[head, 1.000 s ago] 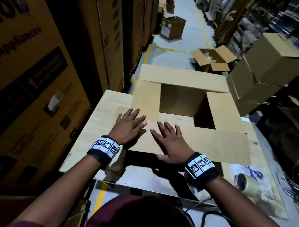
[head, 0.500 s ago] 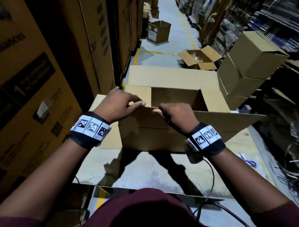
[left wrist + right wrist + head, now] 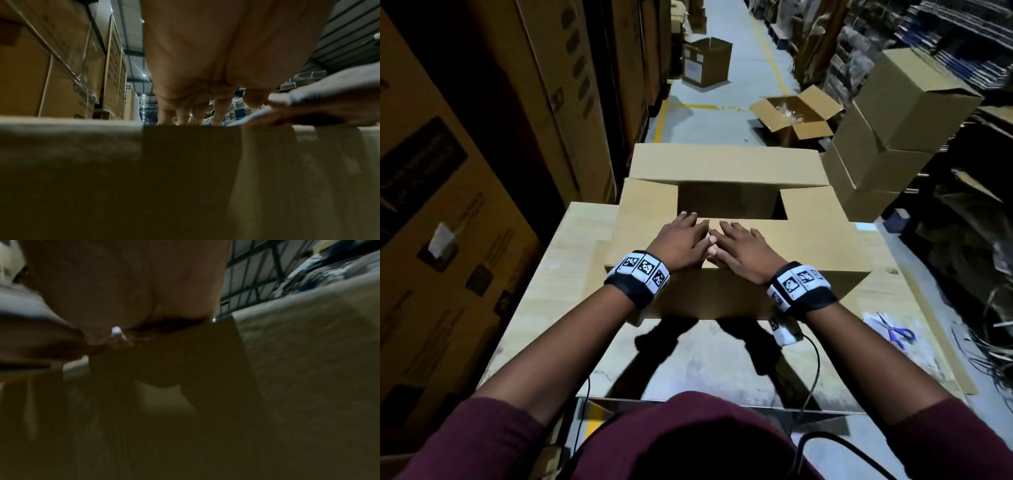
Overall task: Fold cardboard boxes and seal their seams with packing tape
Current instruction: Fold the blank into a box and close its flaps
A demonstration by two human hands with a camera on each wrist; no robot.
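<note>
A brown cardboard box [image 3: 822, 205] stands on the table with its top partly open. Its near flap [image 3: 808, 250] is folded over the top. My left hand [image 3: 681, 240] and right hand [image 3: 743, 248] lie flat on that flap side by side, fingers straight, thumbs touching. The far flap [image 3: 722, 164] still stands out behind the dark opening [image 3: 729, 204]. From the left wrist view my left hand's fingers [image 3: 185, 113] reach straight over the flap [image 3: 82, 154]. The right wrist view is dark, showing my palm [image 3: 123, 288] on cardboard [image 3: 308, 361]. No tape is in view.
The box stands on a pale work table [image 3: 571, 246]. Blue-handled scissors [image 3: 897, 330] lie on its right side. Closed boxes [image 3: 893, 120] are stacked to the right, an open box [image 3: 796, 113] sits on the aisle floor, and tall cartons [image 3: 482, 171] wall the left.
The near flap lay flat on the table under my palms, then I gripped its edge and lifted it. Now it is folded over the box top and both hands press flat on it.
</note>
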